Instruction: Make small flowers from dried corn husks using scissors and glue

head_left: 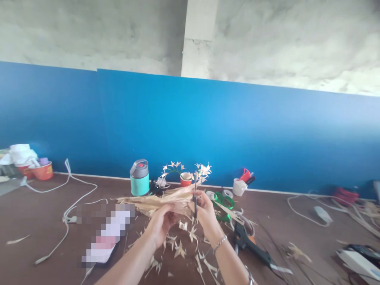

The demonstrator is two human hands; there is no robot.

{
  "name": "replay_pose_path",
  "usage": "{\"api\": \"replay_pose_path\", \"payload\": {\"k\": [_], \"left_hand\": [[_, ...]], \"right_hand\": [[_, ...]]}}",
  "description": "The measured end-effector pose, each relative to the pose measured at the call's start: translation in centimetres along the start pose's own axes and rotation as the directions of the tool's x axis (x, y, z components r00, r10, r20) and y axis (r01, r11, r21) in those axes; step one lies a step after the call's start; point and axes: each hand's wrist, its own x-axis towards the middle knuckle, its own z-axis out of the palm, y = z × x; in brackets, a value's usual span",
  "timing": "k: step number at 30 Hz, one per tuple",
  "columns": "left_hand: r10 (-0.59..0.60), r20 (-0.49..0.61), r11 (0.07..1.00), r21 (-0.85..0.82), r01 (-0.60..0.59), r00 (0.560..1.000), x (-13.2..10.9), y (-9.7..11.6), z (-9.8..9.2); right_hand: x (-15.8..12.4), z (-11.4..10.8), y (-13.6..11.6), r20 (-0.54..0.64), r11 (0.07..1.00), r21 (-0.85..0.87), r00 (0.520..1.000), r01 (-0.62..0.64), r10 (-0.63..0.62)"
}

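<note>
Both my hands are raised over a brown table (38, 221). My left hand (162, 223) is closed around a bundle of dry straw-coloured husk leaves (148, 202) that sticks out to the left. My right hand (204, 209) is closed on a thin dark stem (195, 194) held upright, with small pale handmade flowers (203, 171) at its top. A bracelet sits on my right wrist. Small cut husk pieces and star-shaped flowers (181, 247) lie scattered on the table under my hands.
A teal bottle with a grey lid (139, 178) and a red cup of handmade flowers (185, 179) stand by the blue wall. Green tape rolls (224, 200), a black glue gun (249, 243), white cables (74, 198), red bowls (41, 171) and a white mug (239, 187) lie around.
</note>
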Motion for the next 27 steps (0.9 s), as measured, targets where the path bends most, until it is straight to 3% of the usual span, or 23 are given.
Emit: {"api": "replay_pose_path", "payload": {"k": [4,6,9,12,20,27], "left_hand": [[0.058,-0.112,0.994,-0.082,-0.067,0.992,0.2,1.0,0.2],[0.115,-0.134,0.984,-0.122,-0.132,0.984,0.4,1.6,0.3],[0.17,-0.177,0.965,-0.171,-0.2,0.969,0.7,2.3,0.6],[0.166,-0.211,0.958,-0.196,-0.208,0.963,0.6,2.4,0.8],[0.089,-0.212,0.974,-0.186,-0.13,0.973,-0.7,1.8,1.7],[0.105,-0.227,0.97,-0.191,-0.15,0.968,0.0,1.4,1.1]], "right_hand": [[0.0,-0.9,-0.7,-0.001,0.982,-0.121,0.989,-0.145,0.146],[-0.4,-1.1,-1.4,0.095,0.955,-0.214,0.969,-0.206,0.23],[-1.2,-1.1,-2.2,0.301,0.916,-0.314,0.889,-0.249,0.345],[-1.7,-0.3,-2.1,0.381,0.9,-0.351,0.838,-0.259,0.39],[-1.1,1.1,1.5,0.341,0.947,-0.281,0.906,-0.155,0.25],[-1.1,1.4,1.6,0.352,0.95,-0.303,0.918,-0.075,0.184]]}}
